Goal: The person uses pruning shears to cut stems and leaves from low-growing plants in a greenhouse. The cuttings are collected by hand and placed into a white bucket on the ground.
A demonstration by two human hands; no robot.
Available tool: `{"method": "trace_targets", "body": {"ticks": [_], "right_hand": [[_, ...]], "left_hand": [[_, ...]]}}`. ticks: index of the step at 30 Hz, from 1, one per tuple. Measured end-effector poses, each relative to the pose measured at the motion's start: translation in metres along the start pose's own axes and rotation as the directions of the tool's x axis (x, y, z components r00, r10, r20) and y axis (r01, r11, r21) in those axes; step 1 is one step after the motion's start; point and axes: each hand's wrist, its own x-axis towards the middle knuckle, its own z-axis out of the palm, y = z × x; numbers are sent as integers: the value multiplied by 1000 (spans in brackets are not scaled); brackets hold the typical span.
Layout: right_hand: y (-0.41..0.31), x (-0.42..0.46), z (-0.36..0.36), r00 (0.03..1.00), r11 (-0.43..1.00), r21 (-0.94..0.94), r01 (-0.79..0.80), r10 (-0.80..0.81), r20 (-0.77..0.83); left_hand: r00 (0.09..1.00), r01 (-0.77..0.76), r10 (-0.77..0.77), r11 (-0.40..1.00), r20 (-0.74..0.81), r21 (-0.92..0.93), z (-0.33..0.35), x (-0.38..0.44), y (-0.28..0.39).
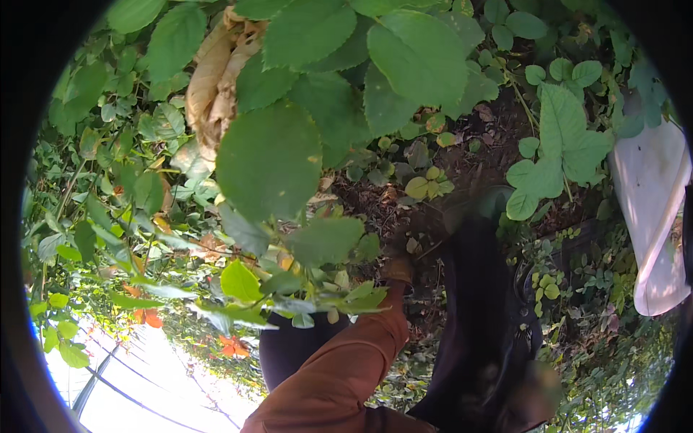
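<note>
Neither of my hands can be made out among the leaves and dark shadow. Before me grows a dense plant with broad, toothed green leaves (270, 159), very close to the camera. A large, curled dry leaf (211, 92) hangs at the upper left. From the bottom edge an orange-brown clothed limb (330, 373) reaches up towards the middle; whether it is a sleeve or a trouser leg is unclear. Its far end is tan (398, 269) and partly in shadow. To its right is a large black item (471, 303) with metal-looking fittings on its right side.
A whitish, plastic-looking object (652, 205) with a thick rim stands at the right. Brown soil with leaf litter (373, 200) shows between the plants. Another dark shape (295, 346) lies left of the limb. Orange-red leaves (234, 346) hang near the bright lower-left area.
</note>
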Motion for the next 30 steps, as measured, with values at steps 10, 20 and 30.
{"method": "trace_targets", "body": {"ticks": [10,20,30], "right_hand": [[12,5,42,976,988,-3,153,-150,155],[-4,11,30,979,997,-68,47,-32,203],[-13,3,13,948,992,87,-94,63,311]], "left_hand": [[996,92,-92,982,12,-164,-246,-74,-99],[979,-82,101,990,177,-113,-99,-132,74],[837,151,-44,977,546,-152,-126,-113,82]]}}
